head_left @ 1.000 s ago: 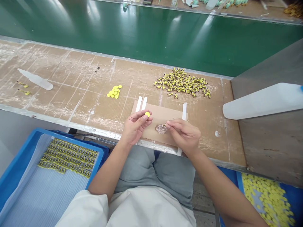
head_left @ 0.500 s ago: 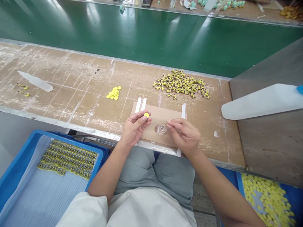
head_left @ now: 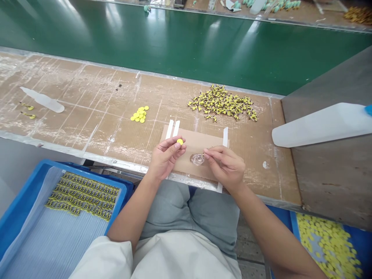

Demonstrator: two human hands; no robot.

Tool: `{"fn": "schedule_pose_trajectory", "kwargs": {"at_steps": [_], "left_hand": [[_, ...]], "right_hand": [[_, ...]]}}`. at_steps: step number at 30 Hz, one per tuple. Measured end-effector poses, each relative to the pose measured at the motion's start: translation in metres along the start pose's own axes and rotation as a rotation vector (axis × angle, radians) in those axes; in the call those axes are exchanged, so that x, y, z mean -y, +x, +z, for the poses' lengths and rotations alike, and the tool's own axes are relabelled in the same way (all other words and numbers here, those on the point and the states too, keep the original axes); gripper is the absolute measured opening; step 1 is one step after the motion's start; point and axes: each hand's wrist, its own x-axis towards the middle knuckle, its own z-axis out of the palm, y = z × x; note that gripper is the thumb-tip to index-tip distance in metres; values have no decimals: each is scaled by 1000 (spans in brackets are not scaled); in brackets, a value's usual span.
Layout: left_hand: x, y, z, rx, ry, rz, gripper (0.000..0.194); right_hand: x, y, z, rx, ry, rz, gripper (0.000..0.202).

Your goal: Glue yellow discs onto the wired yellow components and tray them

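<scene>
Between thumb and fingers, my left hand (head_left: 166, 157) pinches a small round yellow disc (head_left: 179, 142) above a taped piece of cardboard (head_left: 190, 139). My right hand (head_left: 226, 164) is closed in a pinch at the edge of a clear patch of glue-like liquid (head_left: 198, 159) on that cardboard. Something tiny shows at its fingertips, too small to name. A cluster of yellow discs (head_left: 139, 114) lies on the bench beyond my left hand. Farther back is a heap of small yellow and dark pieces (head_left: 222, 102).
A white bottle (head_left: 316, 124) lies against the right panel. To the left are a translucent pointed bottle (head_left: 43, 100) and two small yellow pieces. A blue tray (head_left: 123, 193) with rows of pieces sits lower left; many yellow discs (head_left: 328, 240) lie lower right. A green surface (head_left: 174, 42) runs behind the bench.
My right hand has shifted very slightly left, its fingertips nearer the clear liquid. My left hand stays in place with the yellow disc.
</scene>
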Motion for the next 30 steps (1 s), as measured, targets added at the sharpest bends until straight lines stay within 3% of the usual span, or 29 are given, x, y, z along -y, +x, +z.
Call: {"fn": "schedule_pose_trajectory", "kwargs": {"at_steps": [9, 17, 30], "left_hand": [[-1, 0, 2, 9, -24, 4, 27], [1, -8, 1, -2, -62, 3, 29], [5, -29, 13, -84, -52, -38, 31]], "right_hand": [[2, 1, -1, -23, 3, 31, 29], [-2, -3, -2, -180, 96, 271, 8], [-1, -2, -4, -194, 216, 377, 7]]}}
